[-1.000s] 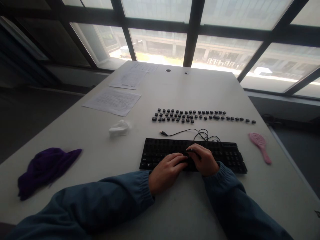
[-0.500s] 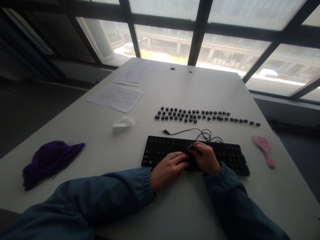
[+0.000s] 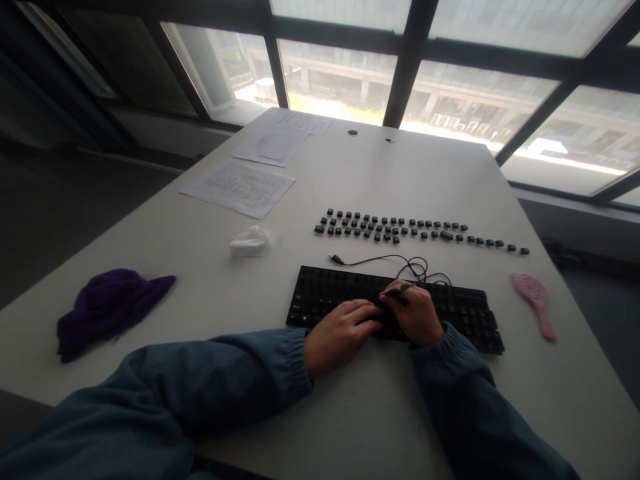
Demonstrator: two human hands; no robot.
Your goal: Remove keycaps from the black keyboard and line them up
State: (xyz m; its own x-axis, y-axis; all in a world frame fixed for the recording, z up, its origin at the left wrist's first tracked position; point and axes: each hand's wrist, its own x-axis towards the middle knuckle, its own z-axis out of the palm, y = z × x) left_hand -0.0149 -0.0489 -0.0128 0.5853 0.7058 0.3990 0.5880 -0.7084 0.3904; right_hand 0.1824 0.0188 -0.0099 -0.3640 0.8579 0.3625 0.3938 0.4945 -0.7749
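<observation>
Sleeves point(image 3: 225, 380) of dark blue reach in over the near edge of the white table point(image 3: 350, 420). The left hand point(image 3: 343, 331) lies palm down on the black keyboard point(image 3: 325, 297), its fingers loosely stretched toward three o'clock, flat on the keys and gripping nothing that I can see. Touching it, the right hand point(image 3: 417, 315) is curled tight, thumb and forefinger pinched on a small dark piece point(image 3: 399, 293) just above the keyboard's middle. What that piece is I cannot tell. At twelve o'clock from the hands the keyboard's cable point(image 3: 380, 260) loops loose, its plug lying free. Beyond it, loose keycaps point(image 3: 400, 228) sit in rows. A pink brush point(image 3: 534, 301) lies at three o'clock, a crumpled tissue point(image 3: 250, 241) at ten, a purple cloth point(image 3: 107, 308) at nine, and printed sheets point(image 3: 240, 188) far off at eleven.
</observation>
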